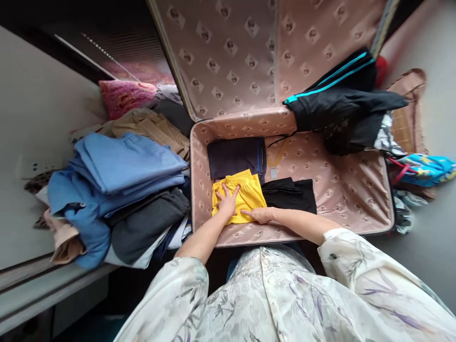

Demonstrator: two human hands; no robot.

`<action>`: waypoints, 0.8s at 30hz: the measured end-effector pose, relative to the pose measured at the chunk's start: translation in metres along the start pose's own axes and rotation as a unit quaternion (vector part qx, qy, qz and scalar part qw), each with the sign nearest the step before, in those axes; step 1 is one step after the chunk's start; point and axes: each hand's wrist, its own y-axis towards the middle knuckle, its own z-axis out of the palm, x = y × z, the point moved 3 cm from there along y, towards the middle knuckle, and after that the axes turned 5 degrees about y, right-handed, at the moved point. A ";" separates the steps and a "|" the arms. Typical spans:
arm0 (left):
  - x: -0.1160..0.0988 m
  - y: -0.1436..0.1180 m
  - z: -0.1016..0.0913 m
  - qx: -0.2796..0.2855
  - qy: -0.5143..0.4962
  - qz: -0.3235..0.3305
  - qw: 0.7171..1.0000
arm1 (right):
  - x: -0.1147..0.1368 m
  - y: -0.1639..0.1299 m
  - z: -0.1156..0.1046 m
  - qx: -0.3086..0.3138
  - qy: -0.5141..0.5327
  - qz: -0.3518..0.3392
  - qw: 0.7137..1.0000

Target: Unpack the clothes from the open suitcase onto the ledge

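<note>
Yellow garment (245,194) (folded, soft, likely light) lies in suitcase (356,190); left hand (227,202) and right hand (261,215) press flat, gripping nothing; best lifted by folded edges.

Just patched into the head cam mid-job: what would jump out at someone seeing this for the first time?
The bright yellow garment in the near left part of the open suitcase stands out first, with the left hand flat on top of it and the right hand at its near edge. Left of the case sits a tall pile of folded clothes topped by blue garments. A black jacket with teal trim drapes over the case's far right rim.
</note>
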 end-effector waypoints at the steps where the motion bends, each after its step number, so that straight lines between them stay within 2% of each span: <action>1: 0.001 0.003 0.002 0.001 0.008 -0.014 1.000 | 0.002 -0.003 -0.002 -0.009 0.014 0.013 1.000; 3: 0.003 0.005 0.003 -0.002 0.017 -0.012 1.000 | 0.008 -0.012 -0.009 -0.033 0.040 0.034 0.998; 5: 0.005 0.002 0.000 0.001 0.012 0.019 1.000 | 0.012 -0.025 -0.021 -0.073 0.050 0.046 0.995; 7: 0.008 -0.004 -0.004 -0.002 0.000 0.042 0.999 | 0.009 -0.046 -0.043 -0.129 0.049 0.045 0.989; 9: 0.009 -0.013 -0.007 -0.016 -0.009 0.038 0.999 | -0.002 -0.076 -0.072 -0.194 0.051 0.042 0.979; 11: 0.005 -0.023 -0.008 -0.042 -0.020 0.026 0.999 | -0.022 -0.114 -0.104 -0.284 0.059 0.050 0.956; 12: 0.002 -0.027 -0.009 -0.058 -0.029 0.022 0.998 | -0.035 -0.134 -0.121 -0.357 0.077 0.061 0.929; 13: -0.002 -0.029 -0.010 -0.076 -0.039 0.021 0.996 | -0.047 -0.151 -0.134 -0.400 0.082 0.072 0.910; 15: -0.008 -0.029 -0.016 -0.112 -0.056 0.023 0.992 | -0.071 -0.174 -0.151 -0.448 0.097 0.096 0.884; 17: -0.011 -0.021 -0.028 -0.146 -0.059 0.028 0.987 | -0.087 -0.182 -0.153 -0.468 0.132 0.112 0.866; 19: -0.011 -0.007 -0.045 -0.173 -0.051 0.049 0.982 | -0.093 -0.174 -0.141 -0.461 0.172 0.107 0.864; 21: -0.011 0.007 -0.062 -0.184 -0.037 0.089 0.978 | -0.087 -0.159 -0.120 -0.428 0.210 0.087 0.875; 24: -0.014 0.022 -0.083 -0.154 -0.007 0.130 0.979 | -0.071 -0.137 -0.089 -0.387 0.261 0.064 0.882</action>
